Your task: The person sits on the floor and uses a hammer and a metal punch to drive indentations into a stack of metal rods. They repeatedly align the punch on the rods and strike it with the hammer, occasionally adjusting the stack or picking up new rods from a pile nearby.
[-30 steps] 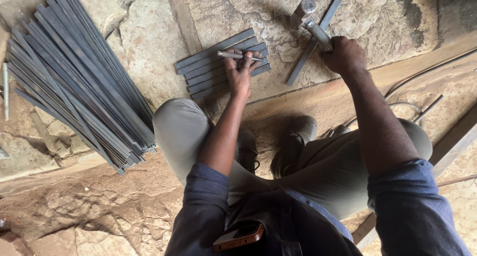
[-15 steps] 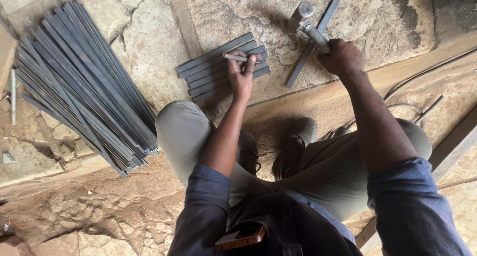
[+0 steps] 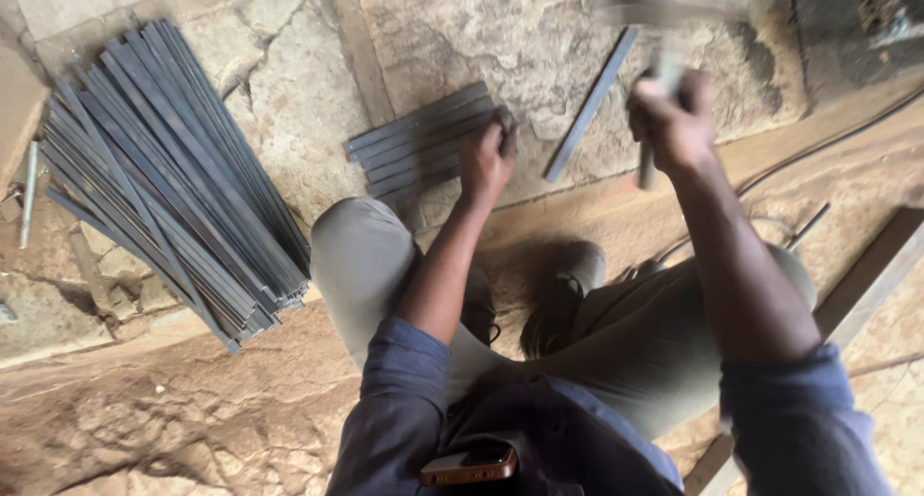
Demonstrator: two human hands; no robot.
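In the head view, the right hand (image 3: 674, 121), its grip closed on a hammer handle (image 3: 654, 121), has swung up from the single steel strip (image 3: 589, 106), the head now a blur. The left hand (image 3: 486, 159) has closed down onto the short flat steel strips (image 3: 419, 140) on the stone floor (image 3: 500, 34); striking appears underway.

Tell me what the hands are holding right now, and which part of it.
The right hand grips a hammer by its handle, head blurred above. The left hand rests on the short metal strips; whether it holds anything cannot be told.
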